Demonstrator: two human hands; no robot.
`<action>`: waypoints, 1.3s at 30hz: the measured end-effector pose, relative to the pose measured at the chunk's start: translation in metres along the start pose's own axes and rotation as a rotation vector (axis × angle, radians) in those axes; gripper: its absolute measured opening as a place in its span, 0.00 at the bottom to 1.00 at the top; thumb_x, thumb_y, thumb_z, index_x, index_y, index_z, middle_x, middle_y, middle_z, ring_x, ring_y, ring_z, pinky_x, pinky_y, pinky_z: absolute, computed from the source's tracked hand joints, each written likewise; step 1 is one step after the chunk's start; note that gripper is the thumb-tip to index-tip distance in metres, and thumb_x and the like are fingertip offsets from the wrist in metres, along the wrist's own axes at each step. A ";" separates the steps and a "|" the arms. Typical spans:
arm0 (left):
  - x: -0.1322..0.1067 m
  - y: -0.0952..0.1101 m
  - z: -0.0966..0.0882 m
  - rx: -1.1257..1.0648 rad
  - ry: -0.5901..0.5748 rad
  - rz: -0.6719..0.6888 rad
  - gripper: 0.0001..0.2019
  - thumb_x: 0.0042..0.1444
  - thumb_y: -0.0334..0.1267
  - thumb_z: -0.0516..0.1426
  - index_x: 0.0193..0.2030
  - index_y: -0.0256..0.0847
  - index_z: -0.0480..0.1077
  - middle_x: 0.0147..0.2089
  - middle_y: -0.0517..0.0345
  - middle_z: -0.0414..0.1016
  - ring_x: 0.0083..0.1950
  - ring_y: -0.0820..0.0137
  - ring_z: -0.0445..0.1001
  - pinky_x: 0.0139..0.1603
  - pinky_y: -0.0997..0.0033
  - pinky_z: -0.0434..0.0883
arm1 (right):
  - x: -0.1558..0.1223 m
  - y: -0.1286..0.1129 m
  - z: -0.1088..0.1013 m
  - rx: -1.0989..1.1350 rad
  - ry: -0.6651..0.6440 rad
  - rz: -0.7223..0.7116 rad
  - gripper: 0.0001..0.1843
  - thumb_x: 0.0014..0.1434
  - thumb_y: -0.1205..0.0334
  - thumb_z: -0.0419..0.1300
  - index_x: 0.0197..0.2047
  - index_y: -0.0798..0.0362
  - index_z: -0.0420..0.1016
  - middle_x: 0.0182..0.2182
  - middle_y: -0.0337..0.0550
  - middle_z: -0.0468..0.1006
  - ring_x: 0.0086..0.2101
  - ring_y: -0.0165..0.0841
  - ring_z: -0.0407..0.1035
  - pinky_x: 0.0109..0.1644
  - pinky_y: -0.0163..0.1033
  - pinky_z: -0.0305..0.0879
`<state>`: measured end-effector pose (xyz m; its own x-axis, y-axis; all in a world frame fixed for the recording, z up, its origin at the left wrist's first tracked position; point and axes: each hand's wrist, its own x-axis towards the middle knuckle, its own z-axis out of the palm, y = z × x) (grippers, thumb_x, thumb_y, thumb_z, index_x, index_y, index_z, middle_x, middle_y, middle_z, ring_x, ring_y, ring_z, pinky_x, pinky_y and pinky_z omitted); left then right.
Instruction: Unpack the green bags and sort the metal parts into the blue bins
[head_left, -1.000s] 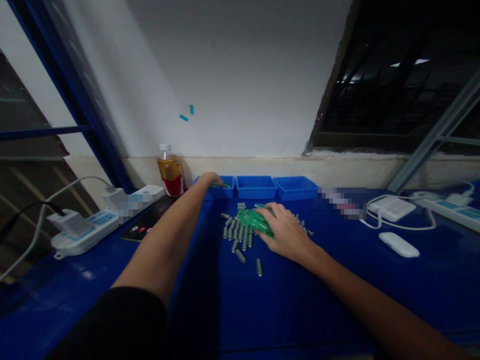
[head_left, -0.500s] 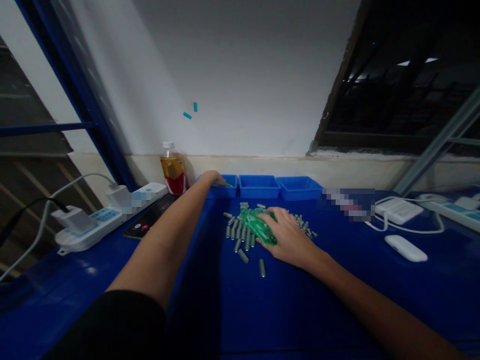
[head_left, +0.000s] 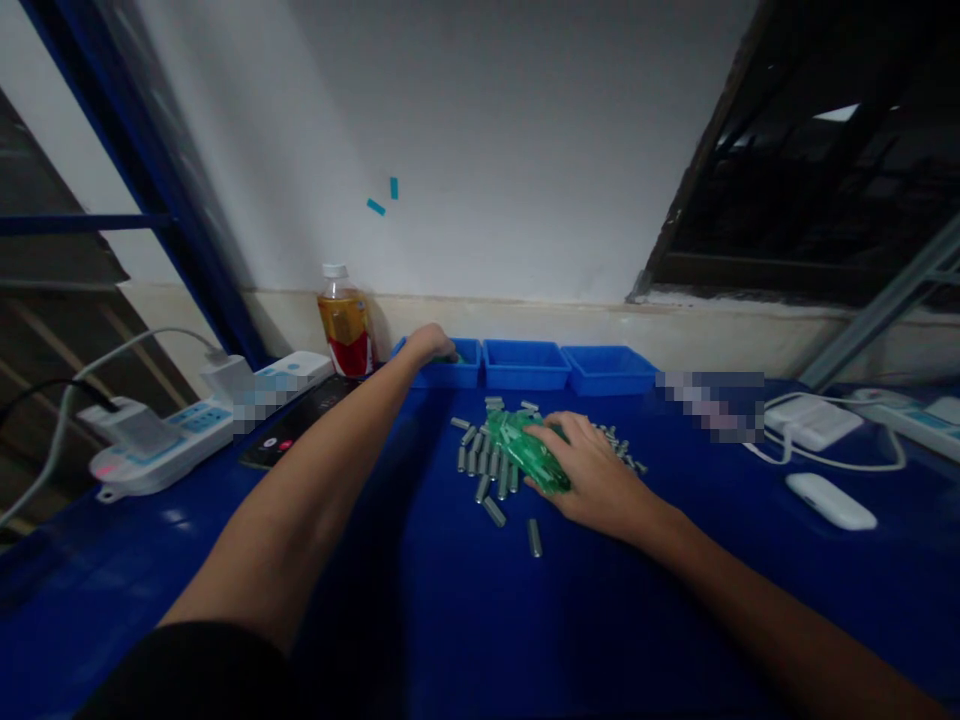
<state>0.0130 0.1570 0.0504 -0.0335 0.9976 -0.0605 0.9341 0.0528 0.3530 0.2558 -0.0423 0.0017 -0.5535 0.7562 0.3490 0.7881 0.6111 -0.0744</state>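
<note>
My right hand is closed round the near end of a green plastic bag, crinkled and see-through, which lies over part of a spread of metal pieces. Those are small, silvery and rod-like metal pieces; one lone metal piece lies nearer to me. My left hand reaches into the left blue bin, its fingers curled down and partly hidden. A bit of green shows by its fingertips; whether they grip it is hard to make out.
A middle blue bin and a right blue bin stand along the wall. At left are a drink bottle, a phone and a power strip. A white case and a white charger lie at right.
The view has shifted slightly. My left hand is still in the left bin, its fingers more curled. My right hand stays on the green bag over the metal pieces.
</note>
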 end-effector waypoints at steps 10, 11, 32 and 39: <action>-0.012 0.010 -0.002 0.012 0.037 0.031 0.18 0.59 0.41 0.56 0.53 0.35 0.64 0.48 0.50 0.71 0.44 0.65 0.73 0.43 0.61 0.72 | 0.001 0.000 0.000 -0.003 -0.035 0.027 0.28 0.55 0.55 0.58 0.58 0.52 0.61 0.51 0.55 0.64 0.52 0.46 0.57 0.54 0.52 0.58; -0.013 0.008 -0.002 0.009 0.054 0.046 0.20 0.57 0.41 0.58 0.54 0.35 0.64 0.47 0.49 0.72 0.44 0.65 0.73 0.43 0.62 0.71 | 0.001 0.000 0.000 -0.003 -0.031 0.026 0.28 0.55 0.56 0.58 0.58 0.52 0.61 0.51 0.55 0.64 0.52 0.46 0.58 0.54 0.53 0.58; -0.171 0.030 0.040 0.095 0.601 1.310 0.04 0.64 0.34 0.48 0.42 0.38 0.62 0.36 0.53 0.69 0.38 0.67 0.62 0.42 0.66 0.64 | -0.001 0.009 -0.025 0.374 0.074 0.104 0.47 0.46 0.44 0.64 0.63 0.49 0.47 0.57 0.54 0.59 0.58 0.49 0.55 0.59 0.55 0.56; -0.180 0.038 0.049 -0.407 0.504 1.406 0.06 0.61 0.34 0.53 0.43 0.42 0.58 0.36 0.58 0.69 0.40 0.70 0.67 0.46 0.66 0.67 | 0.002 0.000 -0.027 0.623 0.161 0.033 0.28 0.54 0.55 0.61 0.57 0.49 0.60 0.49 0.47 0.72 0.47 0.40 0.69 0.49 0.44 0.67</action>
<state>0.0718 -0.0226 0.0286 0.5686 0.1587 0.8071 0.1605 -0.9838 0.0803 0.2621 -0.0476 0.0279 -0.4460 0.7623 0.4691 0.4730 0.6457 -0.5995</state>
